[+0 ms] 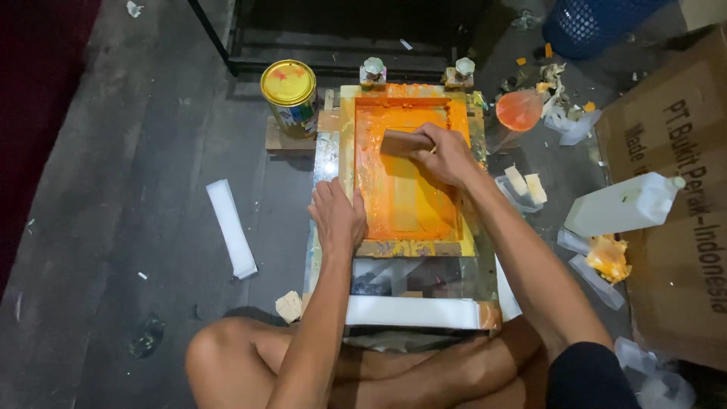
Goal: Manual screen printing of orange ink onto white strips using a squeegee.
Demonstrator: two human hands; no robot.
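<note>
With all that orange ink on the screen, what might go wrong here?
The left hand presses only one side of the frame; if it shifts while the right hand drags the squeegee, the print may smear. Ink already coats the frame edges, so it could get onto fingers. The tin sits close by and might be knocked.

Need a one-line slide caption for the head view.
Right hand drags a squeegee across an orange-inked screen frame; left hand steadies it.

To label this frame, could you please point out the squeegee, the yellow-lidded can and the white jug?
squeegee (400, 142), head view, wooden handle.
yellow-lidded can (288, 83), head view, lid.
white jug (617, 208), head view, side wall.
</note>
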